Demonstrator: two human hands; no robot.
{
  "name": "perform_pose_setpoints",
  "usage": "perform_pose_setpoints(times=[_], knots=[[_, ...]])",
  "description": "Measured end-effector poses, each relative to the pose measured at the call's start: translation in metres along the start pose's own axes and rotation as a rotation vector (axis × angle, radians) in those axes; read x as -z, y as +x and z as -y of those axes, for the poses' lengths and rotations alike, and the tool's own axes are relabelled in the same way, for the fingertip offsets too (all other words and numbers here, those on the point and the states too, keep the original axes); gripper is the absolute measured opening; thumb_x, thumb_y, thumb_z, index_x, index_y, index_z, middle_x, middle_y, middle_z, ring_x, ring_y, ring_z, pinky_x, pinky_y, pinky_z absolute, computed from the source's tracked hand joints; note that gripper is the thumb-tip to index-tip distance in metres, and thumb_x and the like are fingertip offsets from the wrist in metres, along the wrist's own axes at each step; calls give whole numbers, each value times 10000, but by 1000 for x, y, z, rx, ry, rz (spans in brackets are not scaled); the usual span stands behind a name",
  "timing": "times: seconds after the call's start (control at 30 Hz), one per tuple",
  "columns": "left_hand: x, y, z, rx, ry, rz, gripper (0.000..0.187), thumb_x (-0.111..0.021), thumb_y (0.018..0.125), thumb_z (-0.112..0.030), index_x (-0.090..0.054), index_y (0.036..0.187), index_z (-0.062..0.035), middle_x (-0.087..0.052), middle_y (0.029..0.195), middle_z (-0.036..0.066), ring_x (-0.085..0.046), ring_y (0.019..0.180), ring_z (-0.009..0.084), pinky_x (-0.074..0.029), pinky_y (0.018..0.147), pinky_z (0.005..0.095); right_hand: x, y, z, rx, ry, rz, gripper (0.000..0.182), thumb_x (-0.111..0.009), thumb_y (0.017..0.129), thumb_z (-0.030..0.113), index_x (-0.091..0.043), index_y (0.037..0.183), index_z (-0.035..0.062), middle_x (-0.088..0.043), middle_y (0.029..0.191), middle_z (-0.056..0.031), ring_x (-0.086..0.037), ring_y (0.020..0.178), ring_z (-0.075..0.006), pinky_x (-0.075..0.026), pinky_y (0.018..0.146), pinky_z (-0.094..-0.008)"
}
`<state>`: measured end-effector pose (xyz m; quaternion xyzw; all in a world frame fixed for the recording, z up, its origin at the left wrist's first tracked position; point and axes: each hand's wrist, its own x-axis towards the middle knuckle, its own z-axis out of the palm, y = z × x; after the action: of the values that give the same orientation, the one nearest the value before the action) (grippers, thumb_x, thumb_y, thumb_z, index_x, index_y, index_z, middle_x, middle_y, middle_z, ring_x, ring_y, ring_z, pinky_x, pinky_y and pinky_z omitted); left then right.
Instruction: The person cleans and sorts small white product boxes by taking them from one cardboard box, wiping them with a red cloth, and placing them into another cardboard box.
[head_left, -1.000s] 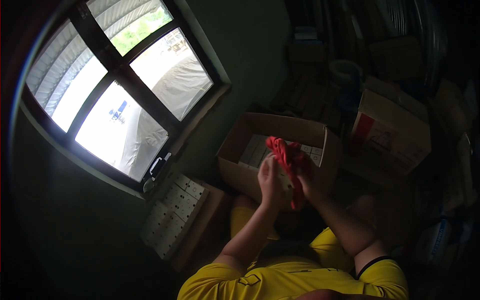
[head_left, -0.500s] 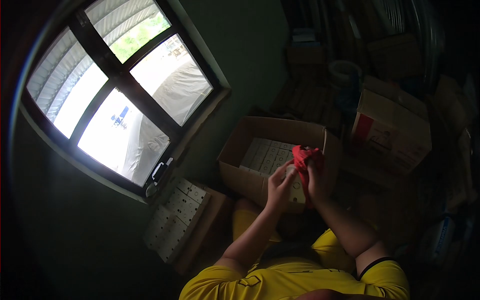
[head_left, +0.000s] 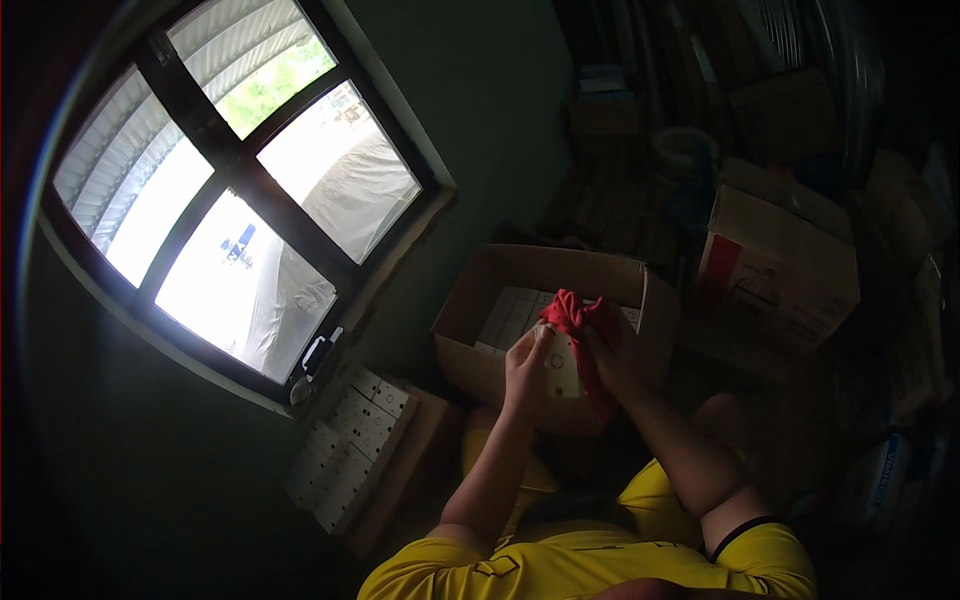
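Bright window (head_left: pixel 240 160) dominates left of dim room; open carton (head_left: pixel 478 372) sits at center, pale blocks (head_left: pixel 508 312) inside. Over carton's near side, right hand (head_left: pixel 616 362) curls fingers around bunched red cloth (head_left: pixel 568 312); left hand (head_left: pixel 526 362), fingers nearly closed, grips hand-held block (head_left: pixel 561 368), cloth against it.

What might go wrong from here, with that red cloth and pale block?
The pale block might slip from the left hand and knock against the open carton. The red cloth, bunched at the right hand, might snag on the block's edge. In such dim light, a flaw could go unnoticed.
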<state>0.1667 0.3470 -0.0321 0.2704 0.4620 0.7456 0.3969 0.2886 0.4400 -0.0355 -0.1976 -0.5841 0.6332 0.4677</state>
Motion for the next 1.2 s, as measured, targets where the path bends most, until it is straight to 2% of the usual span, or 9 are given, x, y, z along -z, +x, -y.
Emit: perform_pose_setpoints(times=[0.2, 0.37, 0.47, 0.67, 0.77, 0.9, 1.03, 1.13, 1.2], knots=[[4, -16, 1, 62, 338, 141, 465, -663, 972, -232, -562, 1337, 38, -667, 1167, 87, -633, 1009, 115, -515, 849, 271, 25, 17, 19, 249, -564, -247, 305, -744, 875, 180, -641, 1121, 34, -639, 1040, -114, -642, 985, -262, -491, 913, -337], [21, -9, -2, -85, 217, -22, 457, -622, 995, -228, -537, 1370, 18, -652, 1200, 99, -642, 995, 136, -509, 867, 269, 46, 32, -6, 393, -702, -478, 427, -768, 840, 296, -628, 1152, 42, -543, 1249, -175, -524, 1197, -341, -434, 1014, -443], [29, -4, -9, -153, 110, -140, 440, -585, 1017, -223, -522, 1373, 28, -669, 1135, 86, -645, 971, 131, -506, 869, 260, 30, 18, 7, 410, -642, -380, 492, -777, 831, 312, -600, 1205, 44, -514, 1308, -172, -509, 1247, -337, -415, 1059, -440], [24, 5, -1, -109, -40, -229, 429, -611, 1006, -243, -556, 1340, 21, -692, 1048, 38, -659, 889, 111, -534, 815, 254, -15, -26, -29, 485, -279, 250, 610, -677, 912, 302, -411, 1399, 47, -370, 1437, -224, -339, 1403, -386, -313, 1140, -487], [22, 1, -10, -101, 190, -105, 433, -614, 1005, -234, -557, 1340, 35, -697, 1064, 42, -652, 907, 92, -529, 820, 253, -15, -23, -37, 398, -316, 232, 597, -623, 952, 306, -375, 1419, 30, -401, 1419, -194, -390, 1371, -335, -333, 1128, -451], [8, -14, -4, 64, 232, 108, 425, -636, 990, -225, -577, 1332, 21, -695, 1058, 42, -645, 927, 82, -521, 811, 245, -6, -11, -35, 171, 144, 57, 519, -559, 986, 224, -372, 1425, 19, -433, 1414, -144, -460, 1276, -215, -364, 1098, -368], [-5, -25, 1, 1, 259, 83, 413, -622, 996, -256, -591, 1298, 24, -687, 1068, 48, -644, 940, 93, -527, 810, 258, -4, -9, -21, 228, 36, -43, 491, -536, 995, 206, -400, 1427, 16, -436, 1405, -169, -442, 1290, -263, -355, 1101, -406], [-6, -15, 0, -61, 51, -54, 409, -602, 1007, -287, -595, 1288, 11, -685, 1079, 65, -654, 935, 116, -536, 816, 271, -10, -16, -24, 453, -429, -36, 472, -522, 1005, 236, -453, 1422, 26, -417, 1409, -194, -407, 1321, -325, -332, 1112, -437], [3, -5, 1, -66, -125, -203, 433, -600, 1008, -306, -582, 1311, 3, -682, 1094, 86, -662, 921, 141, -541, 829, 281, -17, -23, -22, 415, -241, 81, 481, -533, 993, 260, -487, 1417, 39, -409, 1382, -200, -391, 1323, -368, -326, 1109, -449]])
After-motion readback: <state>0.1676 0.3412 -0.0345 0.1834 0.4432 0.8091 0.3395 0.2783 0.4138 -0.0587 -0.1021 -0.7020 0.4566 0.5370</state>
